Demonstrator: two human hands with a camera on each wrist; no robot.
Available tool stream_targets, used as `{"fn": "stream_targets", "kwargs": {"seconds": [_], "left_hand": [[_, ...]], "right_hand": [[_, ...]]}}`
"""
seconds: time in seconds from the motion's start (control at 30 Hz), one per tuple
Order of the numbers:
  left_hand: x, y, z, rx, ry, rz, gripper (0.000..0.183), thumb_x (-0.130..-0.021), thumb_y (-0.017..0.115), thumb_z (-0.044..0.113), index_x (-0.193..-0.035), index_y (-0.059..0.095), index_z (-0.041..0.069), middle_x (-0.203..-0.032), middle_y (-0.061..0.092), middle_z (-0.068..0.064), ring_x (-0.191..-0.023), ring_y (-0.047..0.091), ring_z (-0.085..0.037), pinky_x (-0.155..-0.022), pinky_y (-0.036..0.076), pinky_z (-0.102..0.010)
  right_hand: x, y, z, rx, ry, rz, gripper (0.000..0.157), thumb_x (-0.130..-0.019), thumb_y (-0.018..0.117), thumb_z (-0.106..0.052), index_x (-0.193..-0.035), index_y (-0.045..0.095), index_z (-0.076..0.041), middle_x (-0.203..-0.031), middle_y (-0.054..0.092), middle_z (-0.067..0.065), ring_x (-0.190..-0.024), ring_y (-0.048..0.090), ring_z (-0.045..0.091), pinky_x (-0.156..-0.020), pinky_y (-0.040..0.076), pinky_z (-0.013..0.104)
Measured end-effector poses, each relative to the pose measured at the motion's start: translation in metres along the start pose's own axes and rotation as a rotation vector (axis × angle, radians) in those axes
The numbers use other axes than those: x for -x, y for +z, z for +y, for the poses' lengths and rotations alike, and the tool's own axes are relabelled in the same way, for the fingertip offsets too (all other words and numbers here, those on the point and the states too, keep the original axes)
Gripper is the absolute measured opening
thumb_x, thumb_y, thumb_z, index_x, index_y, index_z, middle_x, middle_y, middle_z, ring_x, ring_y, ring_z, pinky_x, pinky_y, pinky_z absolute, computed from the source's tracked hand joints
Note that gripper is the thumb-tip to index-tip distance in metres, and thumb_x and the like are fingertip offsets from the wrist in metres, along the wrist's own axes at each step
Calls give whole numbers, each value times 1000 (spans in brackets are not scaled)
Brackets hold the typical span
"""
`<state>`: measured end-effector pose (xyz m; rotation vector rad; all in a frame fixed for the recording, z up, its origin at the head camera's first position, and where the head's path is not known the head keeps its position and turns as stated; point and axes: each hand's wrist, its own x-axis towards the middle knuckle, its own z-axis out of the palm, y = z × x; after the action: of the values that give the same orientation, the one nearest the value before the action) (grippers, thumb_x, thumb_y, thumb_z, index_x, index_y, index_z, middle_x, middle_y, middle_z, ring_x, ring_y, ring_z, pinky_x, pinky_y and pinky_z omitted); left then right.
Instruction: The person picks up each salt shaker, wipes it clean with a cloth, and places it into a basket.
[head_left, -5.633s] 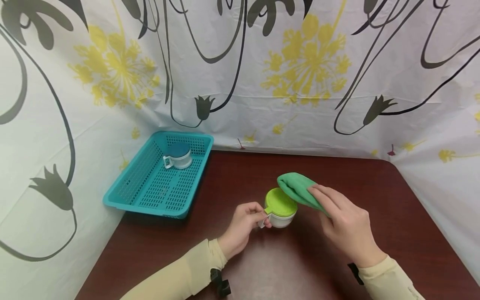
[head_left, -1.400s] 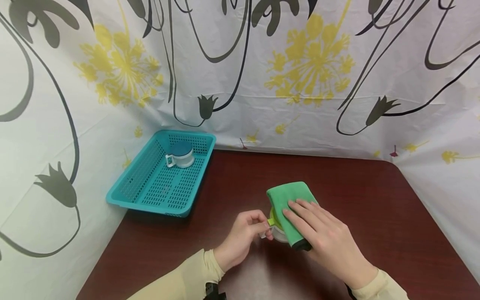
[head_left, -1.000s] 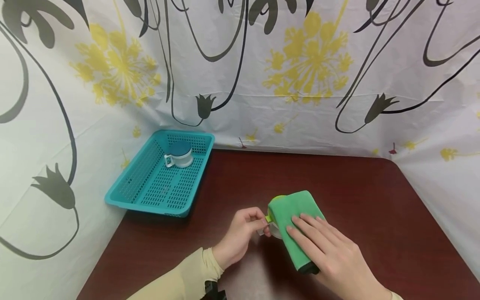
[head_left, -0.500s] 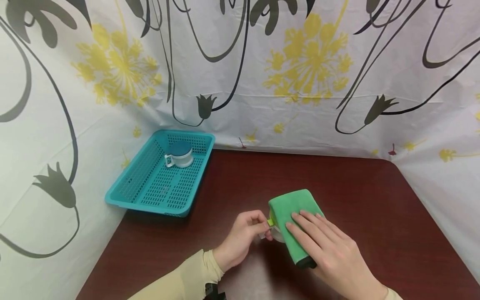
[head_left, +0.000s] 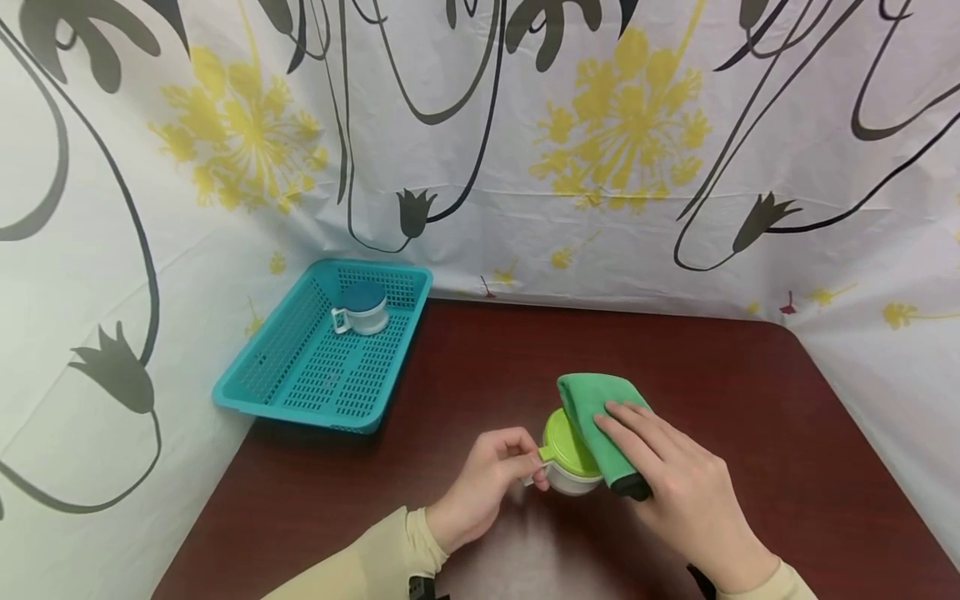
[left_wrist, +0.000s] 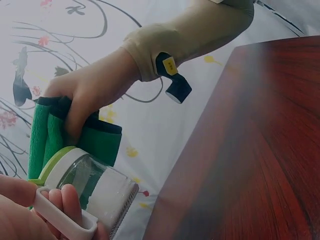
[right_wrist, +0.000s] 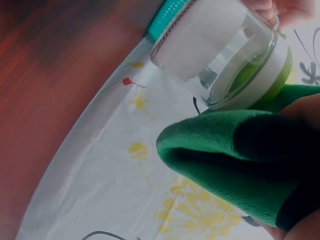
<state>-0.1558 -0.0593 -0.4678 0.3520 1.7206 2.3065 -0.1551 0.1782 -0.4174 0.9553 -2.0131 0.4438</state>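
Note:
My left hand [head_left: 487, 483] grips the white handle [left_wrist: 65, 215] of a clear seasoning jar [head_left: 572, 482] part-filled with white powder. The jar is held above the table, its lime-green lid [head_left: 564, 446] tilted toward the right. My right hand [head_left: 686, 479] holds a folded green cloth [head_left: 600, 417] with a dark edge, the thumb under it and the fingers on top. The cloth lies against the lid's right side and hides that part. In the right wrist view, the jar [right_wrist: 200, 45] shows its glass wall and ribbed base above the cloth [right_wrist: 200, 135].
A turquoise perforated basket [head_left: 247, 392] stands at the table's far left. Inside it is a similar jar [head_left: 363, 308] with a blue lid. The dark red table [head_left: 712, 358] meets a white patterned curtain [head_left: 480, 150] at the back.
Half a second ago the cloth covered most of the lid; it has drawn aside, baring the lid's left part. The jar has shifted slightly right, and my left hand keeps its grip.

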Motion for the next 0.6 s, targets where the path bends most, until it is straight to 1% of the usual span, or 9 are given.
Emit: {"fn": "stream_targets", "kwargs": {"seconds": [0.07, 0.1, 0.17, 0.23, 0.3, 0.37, 0.43, 0.5, 0.6], "left_hand": [[0, 0, 1, 0, 0, 3, 19, -87, 60, -1, -86, 54, -19, -69, 60, -10, -67, 64, -21, -74, 53, -32], [0, 0, 2, 1, -1, 4, 19, -87, 60, -1, -86, 54, -19, -69, 60, -9, -67, 64, -21, -74, 53, -32], [1, 0, 2, 4, -6, 9, 19, -87, 60, -1, -86, 54, -19, -68, 60, -9, -66, 64, -21, -74, 53, -32], [2, 0, 3, 7, -9, 15, 19, -87, 61, -1, -86, 54, -19, -68, 60, -9, -66, 64, -21, -75, 53, -32], [2, 0, 3, 15, -12, 22, 20, -87, 61, -1, -87, 54, -19, -69, 61, -9, -67, 64, -22, -75, 52, -32], [3, 0, 3, 20, -12, 32, 20, -86, 61, -1, -87, 53, -19, -69, 61, -9, -67, 64, -22, -75, 52, -31], [3, -1, 2, 30, -14, 38, 20, -86, 61, -1, -87, 53, -20, -70, 61, -10, -67, 65, -23, -75, 52, -31], [3, -1, 2, 39, -12, 42, 20, -87, 61, -2, -87, 52, -20, -70, 61, -10, -67, 65, -23, -75, 52, -31], [3, -1, 1, 51, -5, 47, 20, -87, 61, -2, -87, 52, -21, -71, 61, -10, -68, 65, -23, -74, 52, -31]], "right_hand": [[4, -1, 4, -19, 41, -20, 53, -74, 54, -7, -124, 72, -11, -121, 70, 7, -98, 70, 32, -66, 55, 47], [6, -1, 7, -33, 68, -36, 59, -69, 56, -5, -125, 72, -12, -121, 70, 6, -98, 70, 29, -64, 55, 46], [11, -1, 12, -92, 144, -65, 66, -63, 60, 0, -127, 70, -12, -121, 70, 3, -100, 70, 23, -70, 56, 35], [15, -1, 17, -167, 234, -91, 69, -62, 64, 3, -129, 69, -14, -121, 69, 0, -100, 69, 15, -78, 52, 24], [19, -1, 19, -250, 331, -104, 68, -65, 68, 8, -130, 68, -14, -121, 69, -2, -103, 66, 10, -86, 46, 15], [22, 0, 18, -317, 428, -101, 67, -69, 74, 10, -131, 67, -16, -121, 69, -2, -104, 65, 7, -89, 42, 12], [25, 2, 13, -355, 503, -69, 66, -71, 77, 13, -130, 68, -15, -120, 69, -1, -105, 64, 7, -88, 43, 12], [27, 5, 4, -373, 565, -11, 62, -73, 77, 14, -128, 69, -12, -118, 70, 3, -104, 64, 7, -88, 43, 13], [29, 10, -9, -367, 613, 88, 58, -73, 76, 15, -126, 69, -7, -115, 71, 8, -103, 63, 6, -88, 43, 14]]}}
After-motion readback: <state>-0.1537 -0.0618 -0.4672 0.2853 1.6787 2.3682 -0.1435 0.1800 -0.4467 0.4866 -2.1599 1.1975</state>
